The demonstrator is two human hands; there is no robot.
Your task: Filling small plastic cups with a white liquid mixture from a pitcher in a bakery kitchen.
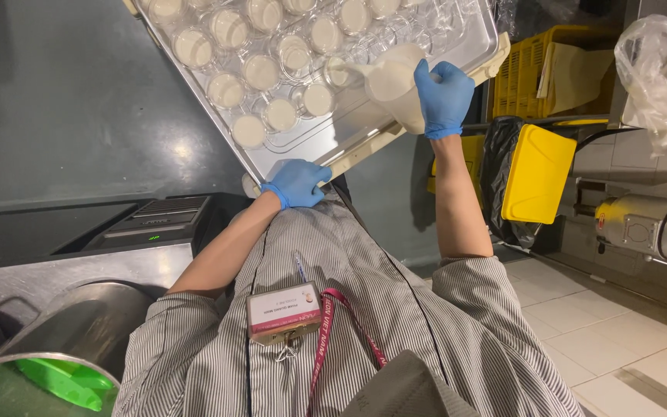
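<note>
My right hand, in a blue glove, grips a white plastic jug tilted toward the left, its spout over a small clear cup on a metal tray. The tray carries several clear cups filled with a creamy white liquid; cups at its far right look empty. My left hand, also blue-gloved, rests on the near edge of the tray, fingers curled against it. A badge on a red lanyard hangs on my striped shirt.
A yellow bin with a black bag and a yellow crate stand right of the tray. A steel machine sits at the far right. A digital scale and steel pots lie at the left.
</note>
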